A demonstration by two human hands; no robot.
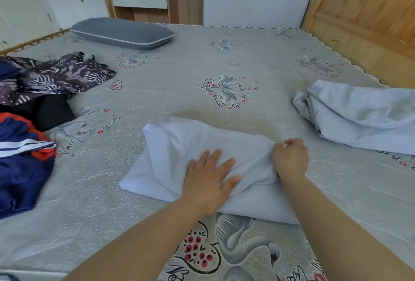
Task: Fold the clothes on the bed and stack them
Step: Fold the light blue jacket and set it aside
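Pressing flat on a pale blue garment (179,146) at the bed's (258,123) near centre, the left hand (208,177) lies open; the right hand (289,159) pinches its right edge. Soft, light cloth, probably best gripped at corners

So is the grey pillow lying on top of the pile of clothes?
No, the grey pillow lies by itself on the bed near the far edge, apart from the pile of dark clothes on the left.
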